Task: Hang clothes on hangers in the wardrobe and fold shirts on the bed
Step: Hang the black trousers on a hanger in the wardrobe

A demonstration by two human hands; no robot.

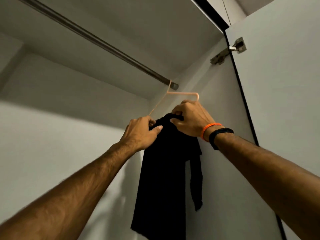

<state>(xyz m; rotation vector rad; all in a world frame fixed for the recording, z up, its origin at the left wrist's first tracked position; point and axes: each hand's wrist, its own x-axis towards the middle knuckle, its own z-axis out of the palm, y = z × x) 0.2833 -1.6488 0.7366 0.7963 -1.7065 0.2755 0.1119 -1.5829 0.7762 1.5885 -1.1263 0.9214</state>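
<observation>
Two bare forearms enter from the lower corners, reaching up into a pale grey wardrobe.

Left hand point(141, 131): fingers curled, pinching the upper edge of a black fabric garment point(164, 179). Right hand point(187, 118): clenched on the bunched top of the same garment, just under the hanger's bend; an orange braided wristband point(208, 129) and a black wrist strap point(220, 135) sit on that wrist.

Garment: draped over a thin peach-coloured hanger point(181, 93), hanging down against the right inner wall, one narrow strip trailing beside the main fall.

Hanger: hooked on a dark metal wardrobe rail point(97, 40) at its far right end, near the rail bracket.

Step in hand, by judgement: settling the garment on the hanger. Next move likely calls for spreading the bunched cloth along the bar, then letting go.

Also present: metal door hinge point(228, 50) on the open door.

Not made out: hanger's lower bar, hidden by hands and cloth; garment type; its hem, cut off below.
</observation>
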